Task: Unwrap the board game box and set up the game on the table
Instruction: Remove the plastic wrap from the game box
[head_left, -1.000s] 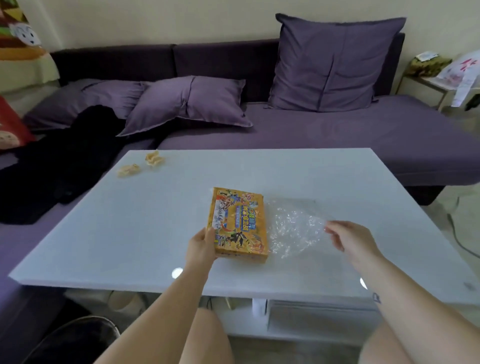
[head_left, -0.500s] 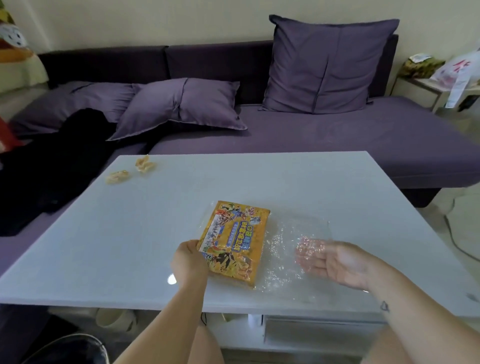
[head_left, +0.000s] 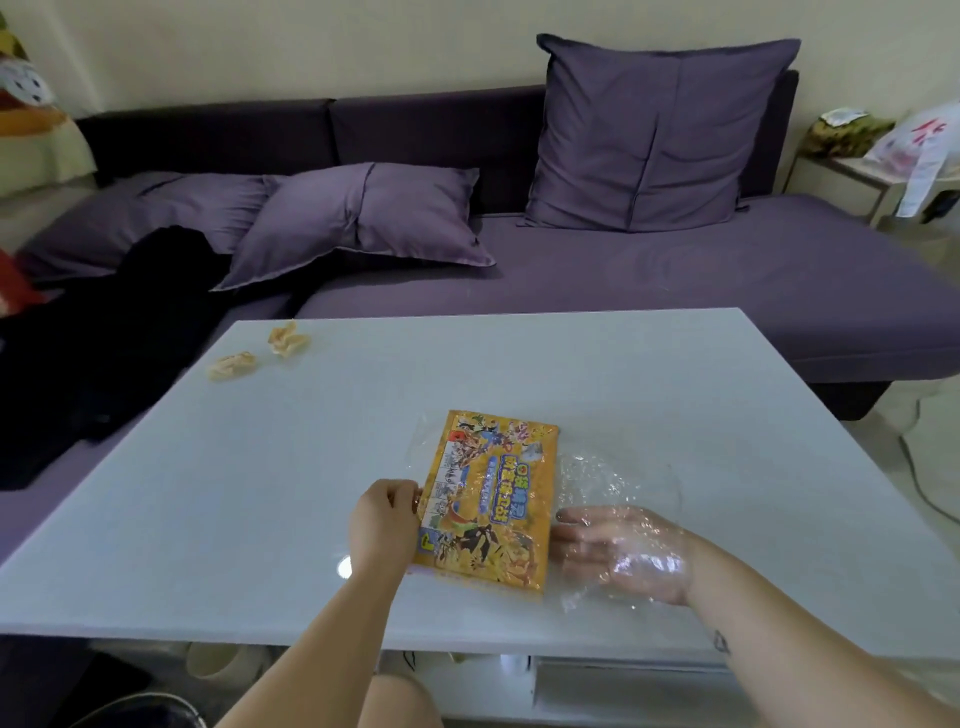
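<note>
Gripping the left edge of the yellow printed cardboard game box (head_left: 493, 499), our left hand (head_left: 385, 525) is steadying it on the white table (head_left: 260, 493). Our right hand (head_left: 623, 553), outside a second ago, is now sliding flat-fingered inside the clear plastic wrap (head_left: 618, 478), so we are loosening it.

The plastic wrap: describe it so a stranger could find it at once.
On the white table before the purple sofa, look right of the yellow game box. The plastic wrap is the crinkled clear film there, covering the right hand; everything else nearby is opaque.
</note>
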